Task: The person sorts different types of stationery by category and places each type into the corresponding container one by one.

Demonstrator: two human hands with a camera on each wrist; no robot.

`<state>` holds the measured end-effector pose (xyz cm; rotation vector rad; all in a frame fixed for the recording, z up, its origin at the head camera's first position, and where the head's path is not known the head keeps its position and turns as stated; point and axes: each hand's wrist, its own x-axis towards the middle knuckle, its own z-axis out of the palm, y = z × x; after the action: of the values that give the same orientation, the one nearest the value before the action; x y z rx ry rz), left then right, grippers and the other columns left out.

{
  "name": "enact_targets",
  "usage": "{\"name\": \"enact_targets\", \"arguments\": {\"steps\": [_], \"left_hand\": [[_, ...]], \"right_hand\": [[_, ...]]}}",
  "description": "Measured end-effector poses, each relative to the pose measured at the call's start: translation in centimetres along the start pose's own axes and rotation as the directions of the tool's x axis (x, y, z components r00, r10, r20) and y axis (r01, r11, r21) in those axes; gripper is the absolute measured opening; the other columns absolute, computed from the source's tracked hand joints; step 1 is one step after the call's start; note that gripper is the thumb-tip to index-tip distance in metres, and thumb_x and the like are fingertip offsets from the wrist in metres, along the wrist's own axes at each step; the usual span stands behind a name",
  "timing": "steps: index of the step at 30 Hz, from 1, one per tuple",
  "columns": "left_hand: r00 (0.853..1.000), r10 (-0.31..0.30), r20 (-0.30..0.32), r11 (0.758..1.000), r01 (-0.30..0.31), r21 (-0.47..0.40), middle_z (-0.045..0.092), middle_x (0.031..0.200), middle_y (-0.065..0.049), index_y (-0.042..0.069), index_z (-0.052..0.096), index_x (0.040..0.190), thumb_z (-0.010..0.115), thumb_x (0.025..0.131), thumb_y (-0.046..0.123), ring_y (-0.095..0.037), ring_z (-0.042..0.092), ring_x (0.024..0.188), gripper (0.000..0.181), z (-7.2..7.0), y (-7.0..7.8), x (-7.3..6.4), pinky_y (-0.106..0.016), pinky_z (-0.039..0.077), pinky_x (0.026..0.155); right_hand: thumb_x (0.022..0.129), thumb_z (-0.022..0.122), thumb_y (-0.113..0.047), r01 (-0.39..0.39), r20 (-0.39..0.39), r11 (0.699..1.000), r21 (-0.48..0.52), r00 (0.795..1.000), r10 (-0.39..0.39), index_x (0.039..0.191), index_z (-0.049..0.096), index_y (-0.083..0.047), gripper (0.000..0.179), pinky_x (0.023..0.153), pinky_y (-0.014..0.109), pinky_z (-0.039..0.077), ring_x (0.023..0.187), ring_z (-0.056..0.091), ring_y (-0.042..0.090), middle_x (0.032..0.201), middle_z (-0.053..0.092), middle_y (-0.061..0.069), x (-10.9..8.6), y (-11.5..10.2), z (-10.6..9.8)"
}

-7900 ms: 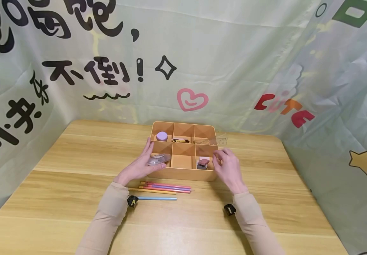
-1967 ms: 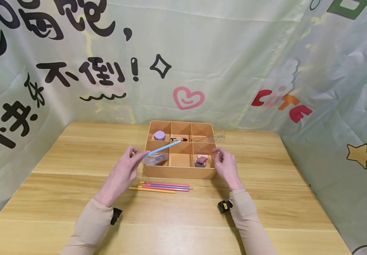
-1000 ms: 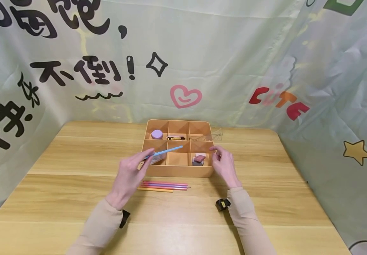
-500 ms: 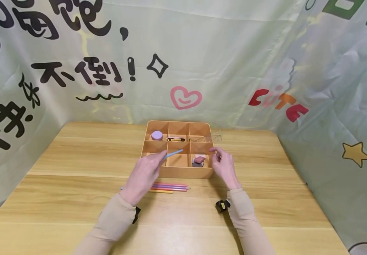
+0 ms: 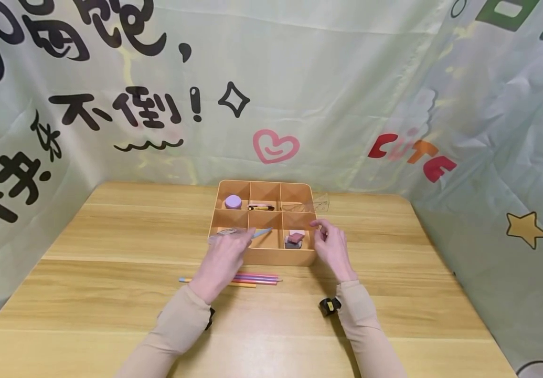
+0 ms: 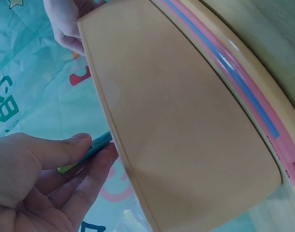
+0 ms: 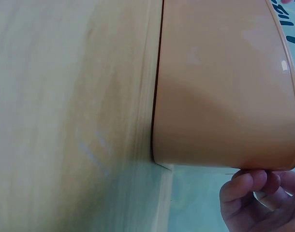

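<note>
A tan six-compartment organizer box (image 5: 278,257) stands toward the back of the table. My left hand (image 5: 221,260) pinches a blue pencil (image 5: 262,232) between thumb and fingers, its far end in the front middle compartment. In the left wrist view, the pencil (image 6: 100,142) shows a yellow-green end and passes behind the box rim. My right hand (image 5: 333,247) holds the box's right side at the rim; in the right wrist view its curled fingers (image 7: 258,180) touch that wall. The left hand partly covers a clear plastic case (image 5: 226,231) in the front left compartment.
Several pink, purple and yellow pencils (image 5: 262,281) lie before the box, with a light blue end (image 5: 183,280) showing at left. Inside sit a purple round lid (image 5: 233,202), a yellow-black item (image 5: 261,208), a clear ruler (image 5: 318,202) and erasers (image 5: 296,237).
The blue pencil lay on the table earlier; my left hand picked it up, then carried it right and lowered its end into the front middle compartment. The right hand stays at the box.
</note>
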<state>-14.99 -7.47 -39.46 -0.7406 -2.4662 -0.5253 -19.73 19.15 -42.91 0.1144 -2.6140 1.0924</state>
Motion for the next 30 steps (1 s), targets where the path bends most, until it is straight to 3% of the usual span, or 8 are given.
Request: {"name": "enact_targets", "arguments": {"steps": [11,18,24,27,30], "left_hand": [[1.000,-0.012,0.019,1.000,0.012,0.008,0.078,0.097,-0.013,0.001,0.072,0.116,0.074,0.084,-0.006,-0.028,0.075,0.083,0.032,0.7,-0.2,0.0,-0.038,0.060,0.067],[1.000,0.022,0.000,1.000,-0.022,-0.012,0.078,0.098,-0.013,0.001,0.072,0.113,0.076,0.083,-0.004,-0.028,0.076,0.089,0.031,0.8,-0.5,-0.4,-0.038,0.062,0.075],[0.988,0.141,-0.064,0.988,-0.145,-0.049,0.077,0.109,-0.009,0.004,0.074,0.113,0.078,0.087,0.012,-0.026,0.073,0.103,0.028,0.5,-0.7,-0.9,-0.040,0.060,0.092],[0.969,0.227,-0.097,0.968,-0.235,-0.084,0.077,0.105,-0.004,0.007,0.076,0.107,0.080,0.085,0.013,-0.021,0.072,0.099,0.023,0.0,-0.8,-1.1,-0.036,0.060,0.089],[0.954,0.294,-0.060,0.941,-0.300,-0.158,0.077,0.098,0.000,0.010,0.077,0.099,0.079,0.085,0.012,-0.014,0.072,0.090,0.014,-0.9,-0.7,-1.2,-0.029,0.060,0.081]], "right_hand": [[0.090,0.053,0.002,-0.006,0.000,1.000,0.005,1.000,0.006,0.110,0.072,-0.001,0.028,0.054,0.026,0.031,0.051,0.038,0.012,0.059,0.044,0.000,0.0,0.0,-0.1],[0.090,0.054,0.002,-0.002,-0.009,1.000,-0.002,1.000,0.002,0.108,0.073,-0.002,0.026,0.053,0.026,0.031,0.050,0.038,0.012,0.059,0.044,0.000,-0.2,-0.1,-0.1],[0.091,0.054,0.001,-0.001,-0.006,1.000,-0.005,1.000,0.001,0.109,0.072,-0.002,0.026,0.053,0.026,0.031,0.049,0.037,0.012,0.059,0.044,0.001,-0.1,-0.1,0.0],[0.091,0.054,0.001,-0.001,-0.001,1.000,-0.005,1.000,0.001,0.109,0.072,-0.002,0.026,0.052,0.026,0.030,0.049,0.037,0.012,0.058,0.044,0.000,-0.1,-0.1,0.0],[0.091,0.054,0.001,-0.001,-0.004,1.000,0.002,1.000,0.001,0.109,0.072,-0.002,0.026,0.052,0.025,0.030,0.049,0.037,0.012,0.058,0.043,0.000,-0.1,-0.1,0.1]]}}
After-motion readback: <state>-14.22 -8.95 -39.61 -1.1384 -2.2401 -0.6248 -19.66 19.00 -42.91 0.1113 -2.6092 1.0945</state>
